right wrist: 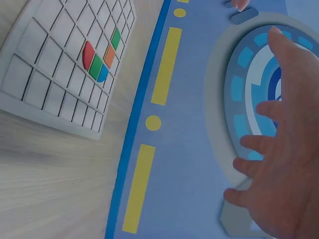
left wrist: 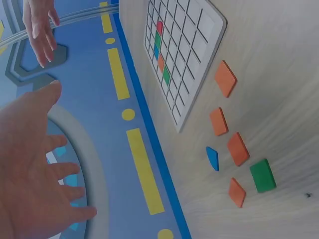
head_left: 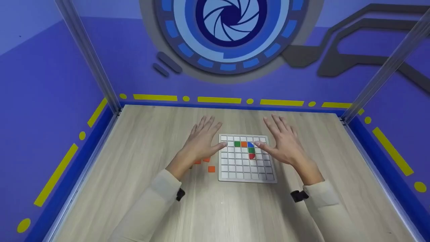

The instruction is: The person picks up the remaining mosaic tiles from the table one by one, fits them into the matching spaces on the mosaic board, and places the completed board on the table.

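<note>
Head view: near-square grid board (head_left: 231, 169) lies flat on the worktop (head_left: 208, 215), between my left grip (head_left: 200, 143) and right grip (head_left: 285, 146); no clear long axis. Five placed tiles (head_left: 251, 150) form a hook: green, orange, blue, then green and red running toward me. Loose orange tiles (left wrist: 238, 149), a loose blue piece (left wrist: 213, 159) and a loose green tile (left wrist: 262, 176) lie off the board's left side, so nearer my left grip. Both grips wide, fingers spread, holding nothing. Thumbs overlap the board in this view; wrist views suggest both grips are raised, no contact seen.
</note>
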